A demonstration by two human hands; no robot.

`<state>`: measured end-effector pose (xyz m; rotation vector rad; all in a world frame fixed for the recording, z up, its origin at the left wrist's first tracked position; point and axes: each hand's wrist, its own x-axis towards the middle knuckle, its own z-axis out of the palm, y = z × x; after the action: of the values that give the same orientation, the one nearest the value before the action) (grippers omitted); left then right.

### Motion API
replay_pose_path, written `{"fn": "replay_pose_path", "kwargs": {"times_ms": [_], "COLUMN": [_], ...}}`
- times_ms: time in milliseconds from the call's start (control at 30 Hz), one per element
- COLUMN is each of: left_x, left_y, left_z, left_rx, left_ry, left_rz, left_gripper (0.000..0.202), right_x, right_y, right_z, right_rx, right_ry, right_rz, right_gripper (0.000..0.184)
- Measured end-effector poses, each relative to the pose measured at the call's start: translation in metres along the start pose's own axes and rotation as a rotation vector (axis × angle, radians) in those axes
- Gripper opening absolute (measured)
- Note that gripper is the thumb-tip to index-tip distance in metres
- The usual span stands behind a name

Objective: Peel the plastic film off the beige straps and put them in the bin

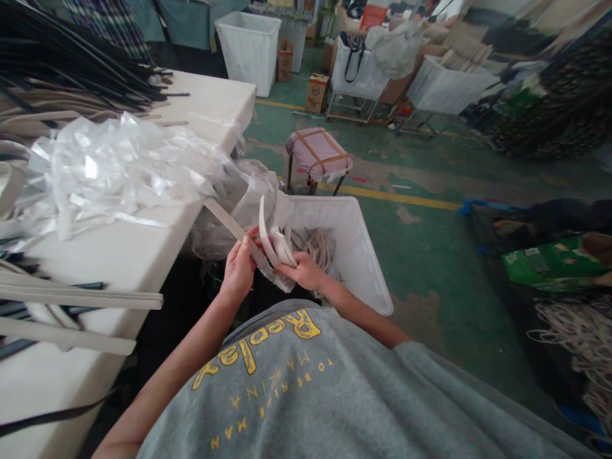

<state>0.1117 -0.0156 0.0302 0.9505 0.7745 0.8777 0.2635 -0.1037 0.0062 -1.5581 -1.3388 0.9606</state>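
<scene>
Both hands meet in front of my grey shirt, over a white plastic bin (356,255). My left hand (238,268) is closed round a flat beige strip (228,221) that slants up and left toward the table. My right hand (306,270) is closed on a bundle of curved white strips (273,241) wrapped partly in clear plastic. The two hands almost touch. Inside the bin lies a tangle of pale cords (318,245).
A white table (119,255) on the left carries crumpled clear plastic (119,169), black and beige strips (76,70) and long flat strips (81,298) jutting over its edge. A padded stool (318,153), white bins (249,48), boxes and carts stand on the green floor. Coiled cords (578,344) lie right.
</scene>
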Motion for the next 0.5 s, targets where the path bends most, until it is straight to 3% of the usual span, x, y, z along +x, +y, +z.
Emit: {"fn": "replay_pose_path", "kwargs": {"times_ms": [200, 333, 400, 500], "left_x": [-0.005, -0.005, -0.006, -0.009], "left_y": [-0.001, 0.007, 0.01, 0.008], "left_z": [0.008, 0.004, 0.003, 0.005], "left_rx": [-0.002, 0.184, 0.324, 0.575], "left_ry": [-0.019, -0.039, -0.131, -0.381], "left_rz": [-0.025, 0.101, 0.12, 0.098], "left_gripper": [0.048, 0.039, 0.039, 0.038], "right_x": [-0.002, 0.002, 0.005, 0.008], "right_y": [0.008, 0.009, 0.004, -0.012], "right_z": [0.011, 0.004, -0.009, -0.03], "right_rx": [0.066, 0.283, 0.361, 0.365], "right_ry": [-0.03, 0.155, 0.208, 0.099], "right_rz": [0.067, 0.193, 0.172, 0.008], "right_gripper": [0.034, 0.045, 0.051, 0.054]}}
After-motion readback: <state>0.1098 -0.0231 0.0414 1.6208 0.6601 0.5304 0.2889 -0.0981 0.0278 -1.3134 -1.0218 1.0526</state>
